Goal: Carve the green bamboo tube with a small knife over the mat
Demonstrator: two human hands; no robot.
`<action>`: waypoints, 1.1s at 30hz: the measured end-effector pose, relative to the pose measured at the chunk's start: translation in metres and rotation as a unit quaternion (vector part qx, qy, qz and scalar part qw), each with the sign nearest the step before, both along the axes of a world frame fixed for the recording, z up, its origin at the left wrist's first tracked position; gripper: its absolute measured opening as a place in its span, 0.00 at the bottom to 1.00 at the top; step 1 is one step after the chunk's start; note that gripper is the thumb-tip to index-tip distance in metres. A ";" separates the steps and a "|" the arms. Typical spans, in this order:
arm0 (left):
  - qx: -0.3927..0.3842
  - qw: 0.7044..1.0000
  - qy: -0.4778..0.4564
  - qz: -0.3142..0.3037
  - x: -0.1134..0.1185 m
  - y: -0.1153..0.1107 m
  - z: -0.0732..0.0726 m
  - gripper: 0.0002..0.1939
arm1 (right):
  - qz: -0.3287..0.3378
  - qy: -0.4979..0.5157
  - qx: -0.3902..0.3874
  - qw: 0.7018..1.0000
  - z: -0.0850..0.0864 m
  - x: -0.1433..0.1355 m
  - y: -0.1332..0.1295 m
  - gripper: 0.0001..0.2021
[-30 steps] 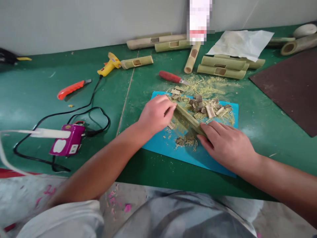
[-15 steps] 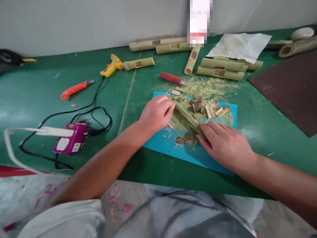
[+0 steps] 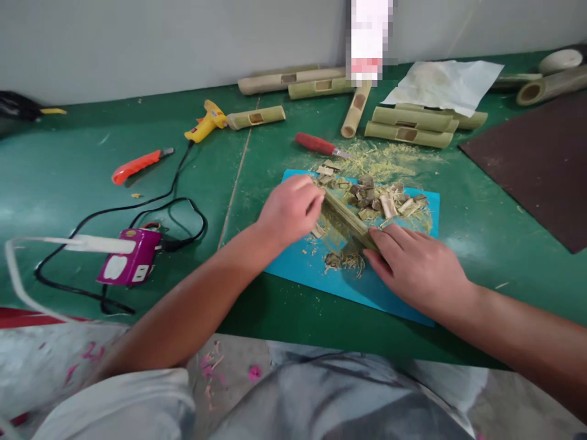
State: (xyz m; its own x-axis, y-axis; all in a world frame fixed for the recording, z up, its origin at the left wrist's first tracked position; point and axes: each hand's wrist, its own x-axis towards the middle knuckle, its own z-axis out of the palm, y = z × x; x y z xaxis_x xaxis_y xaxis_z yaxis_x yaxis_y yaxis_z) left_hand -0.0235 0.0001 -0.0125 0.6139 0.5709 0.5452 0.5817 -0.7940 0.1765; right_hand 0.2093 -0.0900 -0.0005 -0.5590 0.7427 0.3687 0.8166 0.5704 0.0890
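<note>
A greenish bamboo piece (image 3: 345, 216) slants between my hands, over a blue mat (image 3: 293, 263). My left hand (image 3: 292, 208) is closed around its far end. On the near end my right hand (image 3: 413, 263) is wrapped, fingers on top and thumb at the side. Both ends are covered by the fingers. Bamboo chips (image 3: 367, 194) are heaped on the mat just beyond the piece. A smaller clump of shavings (image 3: 343, 261) lies on the near side. Behind the mat rests a red-handled knife (image 3: 316, 144) amid pale green dust.
Notched bamboo tubes (image 3: 408, 134) lie along the back, some under white paper (image 3: 443, 85). To the left are a yellow glue gun (image 3: 206, 122), an orange utility knife (image 3: 140, 166) and a purple power adapter (image 3: 126, 256) with loose cords. A dark brown board (image 3: 536, 171) lies at the right.
Both hands and the bamboo piece stay in almost the same place. The whole view has shifted very slightly.
</note>
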 end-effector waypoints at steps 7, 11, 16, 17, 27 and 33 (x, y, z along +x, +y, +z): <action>-0.004 1.000 -0.002 -0.003 0.003 -0.005 0.002 0.12 | 0.006 0.004 0.030 1.000 0.000 -0.001 0.001 0.12; -0.037 0.998 0.023 -0.039 0.006 -0.009 0.002 0.12 | 0.012 -0.002 0.027 1.000 -0.001 0.000 0.001 0.12; -0.016 1.000 0.018 -0.010 0.009 -0.011 0.000 0.14 | 0.012 -0.005 0.038 0.999 0.000 0.000 0.001 0.12; -0.021 0.999 0.030 -0.025 0.010 -0.011 0.001 0.14 | 0.014 -0.006 0.039 0.999 0.000 -0.001 0.001 0.12; -0.016 0.999 0.033 -0.016 0.008 -0.008 -0.001 0.15 | 0.021 0.003 0.044 0.999 -0.002 0.000 0.002 0.12; -0.014 0.998 0.049 -0.048 0.014 -0.014 0.002 0.14 | 0.026 0.004 0.038 0.999 -0.002 0.000 0.002 0.12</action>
State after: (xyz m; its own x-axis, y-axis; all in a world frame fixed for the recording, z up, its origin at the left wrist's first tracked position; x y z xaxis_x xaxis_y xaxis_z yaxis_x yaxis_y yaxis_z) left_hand -0.0099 -0.0141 -0.0103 0.7154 0.5218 0.4646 0.5194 -0.8420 0.1459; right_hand 0.2090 -0.0881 -0.0030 -0.5934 0.6818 0.4278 0.7864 0.6043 0.1278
